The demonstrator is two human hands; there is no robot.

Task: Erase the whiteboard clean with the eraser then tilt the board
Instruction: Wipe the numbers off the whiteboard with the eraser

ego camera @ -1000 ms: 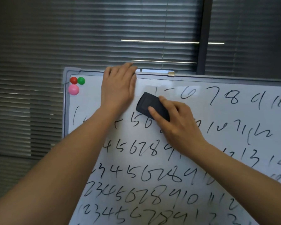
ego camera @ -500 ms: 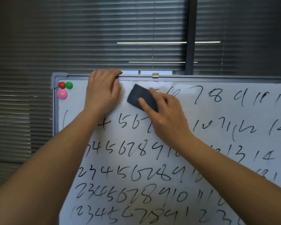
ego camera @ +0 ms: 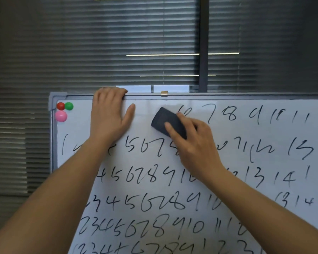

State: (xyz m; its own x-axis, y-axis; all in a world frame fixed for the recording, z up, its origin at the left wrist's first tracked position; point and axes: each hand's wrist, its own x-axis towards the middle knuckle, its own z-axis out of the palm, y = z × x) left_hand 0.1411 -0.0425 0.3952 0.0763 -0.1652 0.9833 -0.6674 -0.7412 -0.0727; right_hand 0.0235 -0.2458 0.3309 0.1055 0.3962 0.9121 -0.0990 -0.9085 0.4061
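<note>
- The whiteboard point(ego camera: 228, 180) fills the lower right of your view, its top edge running across the middle and its left corner at about 9 o'clock.
- Your black eraser point(ego camera: 168, 124) lies flat on the board in the top row of writing, just left of the handwritten 7, at about 12 o'clock from the board's middle.
- Your right hand point(ego camera: 195, 143) holds the eraser: thumb along its lower edge, the other fingers curled over its far side, a snug grip on a small block.
- Your left hand point(ego camera: 109, 116) lies at 9 o'clock from the eraser, palm on the board, fingers hooked over the top frame, thumb spread out on the white surface; it steadies the board and holds nothing else.
- Progress, as I judge it: you are near the start. Only a strip of the top row, between your left hand and the 7, looks wiped clean.
- Left to do: the rest of the top row from 7 rightward, plus every row of black numbers below. The tilt comes after that.
- Three round magnets sit in the top left corner: red magnet point(ego camera: 60, 106), green magnet point(ego camera: 69, 106), pink magnet point(ego camera: 61, 116) just beneath them.
- No containers show anywhere in view.
- Closed window blinds point(ego camera: 117, 43) hang behind the board.
</note>
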